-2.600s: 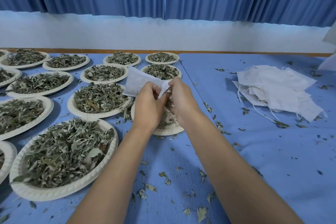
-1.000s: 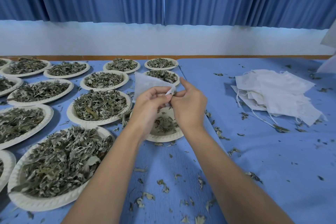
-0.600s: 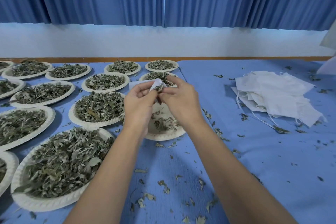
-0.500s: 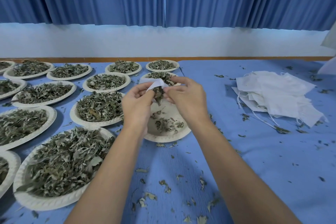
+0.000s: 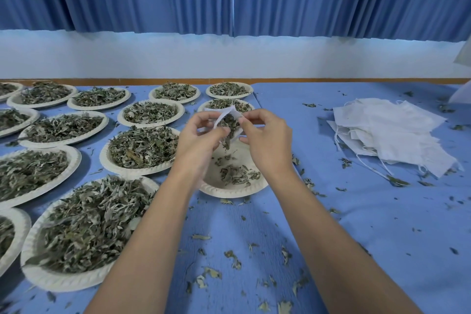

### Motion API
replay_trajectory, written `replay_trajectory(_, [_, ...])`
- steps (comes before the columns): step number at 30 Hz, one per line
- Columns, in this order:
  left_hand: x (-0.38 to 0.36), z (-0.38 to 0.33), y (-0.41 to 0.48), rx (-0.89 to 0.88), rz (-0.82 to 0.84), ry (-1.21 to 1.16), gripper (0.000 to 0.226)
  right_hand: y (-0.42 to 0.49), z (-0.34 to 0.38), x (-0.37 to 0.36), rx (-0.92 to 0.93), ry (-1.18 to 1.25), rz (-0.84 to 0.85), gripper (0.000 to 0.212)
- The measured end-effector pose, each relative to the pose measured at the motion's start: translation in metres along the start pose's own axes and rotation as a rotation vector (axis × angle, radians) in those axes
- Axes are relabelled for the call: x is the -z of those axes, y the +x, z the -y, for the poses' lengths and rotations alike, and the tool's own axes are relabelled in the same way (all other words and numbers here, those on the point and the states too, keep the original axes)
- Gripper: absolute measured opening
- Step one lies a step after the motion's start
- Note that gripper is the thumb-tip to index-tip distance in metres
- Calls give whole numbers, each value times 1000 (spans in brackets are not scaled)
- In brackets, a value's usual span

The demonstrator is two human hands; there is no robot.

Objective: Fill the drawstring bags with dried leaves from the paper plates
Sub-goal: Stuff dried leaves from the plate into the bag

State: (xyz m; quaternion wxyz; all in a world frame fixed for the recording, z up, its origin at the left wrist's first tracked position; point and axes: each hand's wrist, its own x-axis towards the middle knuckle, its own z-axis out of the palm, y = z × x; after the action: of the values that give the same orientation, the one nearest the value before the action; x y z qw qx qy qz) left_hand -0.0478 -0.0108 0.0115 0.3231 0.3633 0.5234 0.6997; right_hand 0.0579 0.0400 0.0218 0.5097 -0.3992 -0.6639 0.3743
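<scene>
My left hand and my right hand both pinch the mouth of a small white drawstring bag, held up in the air above a nearly bare paper plate. Dried leaves show in the bag's open mouth and hang out of it. A few leaves lie loose on the plate below. Most of the bag's body is hidden behind my fingers.
Several paper plates heaped with dried leaves cover the blue cloth on the left, the nearest one by my left forearm. A stack of flat white bags lies at the right. Leaf crumbs are scattered over the cloth.
The bag went from lying flat toward the left to being held upright with its mouth pulled open. Both hands rose off the plate, and leaves now show in the opening.
</scene>
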Motion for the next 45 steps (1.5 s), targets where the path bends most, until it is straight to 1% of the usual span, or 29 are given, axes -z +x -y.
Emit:
replay_trajectory(3, [3,4,0,-121,-51,229,30,-1,-2,1,-4,22,73,6])
replay_trajectory(5, [5,5,1,-160,-33,238,39,-1,-2,2,17,31,134,8])
replay_trajectory(7, [8,5,3,-141,39,202,55,-1,-2,4,45,44,203,12])
replay_trajectory(8, [9,6,4,-128,76,229,60,-1,-1,5,51,57,244,13])
replay_trajectory(9, [10,8,5,-132,94,297,59,-2,0,5,61,57,279,13])
replay_trajectory(11, [12,11,5,-176,64,438,46,-3,1,5,116,-6,303,11])
replay_trajectory(14, [13,14,4,-234,-19,510,32,-6,3,3,246,-125,245,7])
replay_trajectory(16, [14,14,4,-281,-74,567,27,-7,4,2,288,-123,228,6])
replay_trajectory(17, [14,14,3,-298,-106,584,26,-6,5,2,283,-103,238,6])
replay_trajectory(19, [14,13,2,-319,-157,621,34,-5,4,4,221,-37,293,8])
replay_trajectory(22, [11,13,2,-307,-172,617,39,-5,3,5,109,67,354,18])
replay_trajectory(24, [10,13,3,-283,-164,569,34,-2,3,8,25,195,367,19])
replay_trajectory(26, [11,12,6,-284,-151,518,24,3,3,14,-77,288,364,12])
replay_trajectory(27, [11,11,7,-285,-155,485,20,6,2,18,-125,224,355,13])
replay_trajectory(28, [11,11,8,-277,-161,446,18,9,1,23,-153,37,352,16])
replay_trajectory(29, [11,12,8,-264,-163,404,17,12,0,26,-158,-233,377,19])
replay_trajectory(30, [11,13,9,-254,-159,361,17,12,0,27,-158,-501,433,24])
replay_trajectory(31, [11,14,8,-244,-153,325,17,10,0,25,-165,-713,508,29])
replay_trajectory(32, [11,15,7,-229,-148,296,17,7,2,23,-173,-856,590,32])
replay_trajectory(34, [11,18,7,-196,-140,246,18,1,3,17,-172,-990,723,35])
replay_trajectory(35, [11,19,7,-186,-143,221,18,0,4,15,-168,-1023,760,36])
replay_trajectory(37, [12,21,6,-178,-170,154,20,1,2,13,-157,-1023,778,38])
replay_trajectory(41, [12,25,6,-167,-229,53,26,0,-5,2,-129,-921,722,32])
replay_trajectory(43, [12,28,5,-161,-243,36,26,-1,-13,-7,-108,-792,642,30])
replay_trajectory(45, [11,29,4,-166,-253,34,25,-2,-20,-13,-95,-639,504,28])
